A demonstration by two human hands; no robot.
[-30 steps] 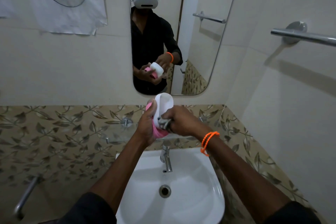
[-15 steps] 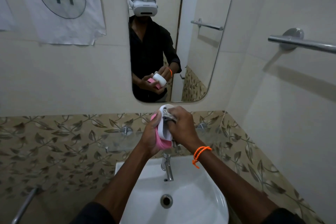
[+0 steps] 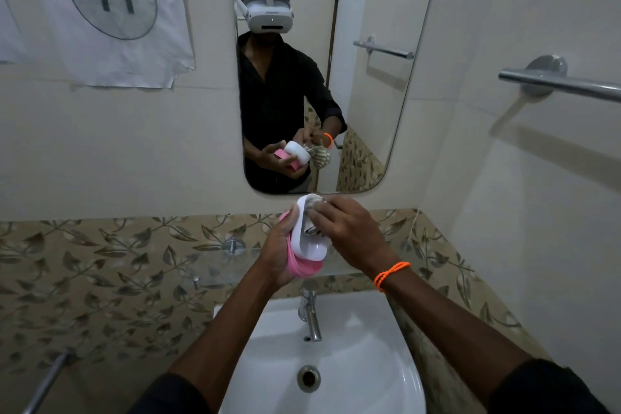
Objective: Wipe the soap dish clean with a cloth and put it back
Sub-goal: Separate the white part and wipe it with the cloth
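Both hands meet above the white ceramic washbasin (image 3: 369,363): the left hand (image 3: 275,257) cups the pink-and-white plastic soap dish (image 3: 307,245) from beneath, tilted on edge, while the right hand (image 3: 349,232) pinches a small grey cloth (image 3: 314,228) pressed into the dish's white inner tray. Directly below them stands the chrome tap (image 3: 311,316); the wall mirror (image 3: 369,94) hangs above the basin.

One legible marking noted: the number "11", hand-drawn in dark strokes inside a drawn circle, on a white paper sheet (image 3: 100,10) fixed to the wall at the upper left of the frame. No brand, label or other readable text found on any other item or surface in view.
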